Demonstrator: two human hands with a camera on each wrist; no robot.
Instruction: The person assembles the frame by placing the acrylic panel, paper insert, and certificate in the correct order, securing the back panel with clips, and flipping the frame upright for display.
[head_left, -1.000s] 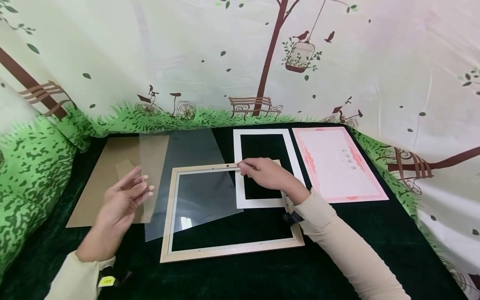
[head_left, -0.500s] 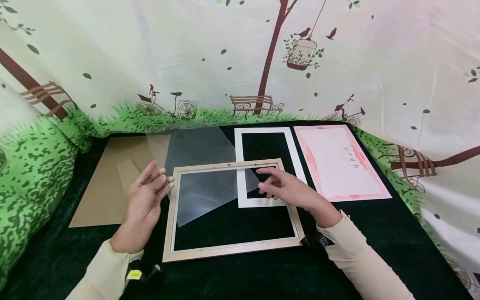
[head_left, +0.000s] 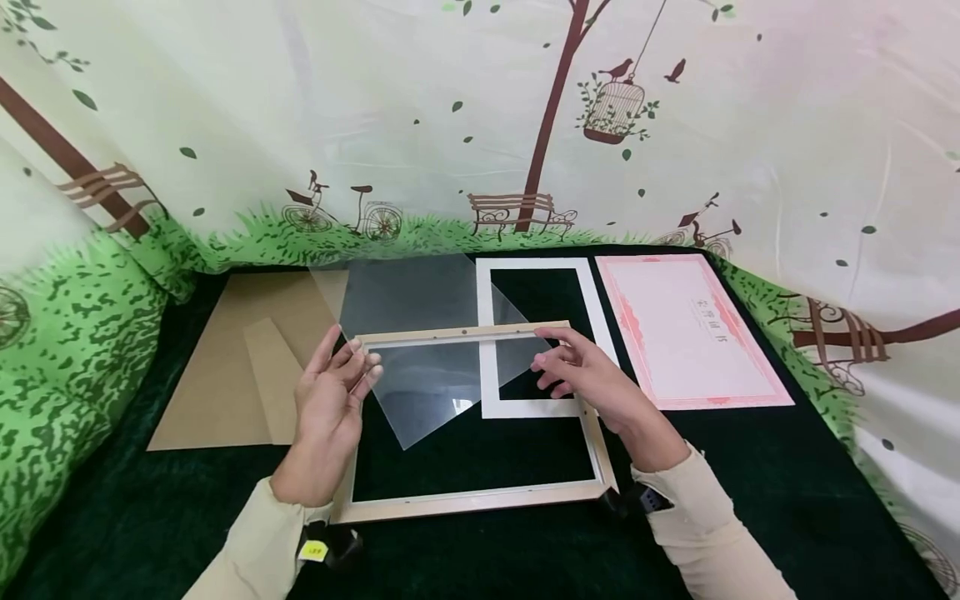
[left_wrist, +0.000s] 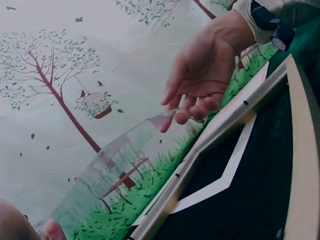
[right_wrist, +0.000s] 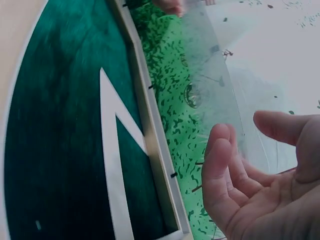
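Observation:
A clear plastic sheet (head_left: pixel 431 375) hangs tilted over the wooden frame (head_left: pixel 472 502), which lies on the dark green cloth. My left hand (head_left: pixel 330 417) pinches the sheet's left edge between thumb and fingers. At the opposite edge is my right hand (head_left: pixel 592 379), with thumb and fingers spread apart. In the left wrist view the right hand (left_wrist: pixel 200 75) has its fingertips right at the sheet's corner, one finger showing through it. In the right wrist view a gap shows between the right thumb (right_wrist: pixel 280 125) and the fingers (right_wrist: pixel 220 165).
Behind the frame lies a white mat border (head_left: pixel 540 408), partly seen through the sheet. A pink-edged certificate (head_left: pixel 675 333) lies to its right. At left is a brown backing board (head_left: pixel 202 375) with a strip-shaped stand (head_left: pixel 270 375). A printed curtain (head_left: pixel 375 108) rises behind the table.
The left hand has carried the clear sheet rightward, off the backing board and over the frame. The right hand has left the frame's far edge and come to the sheet's right corner.

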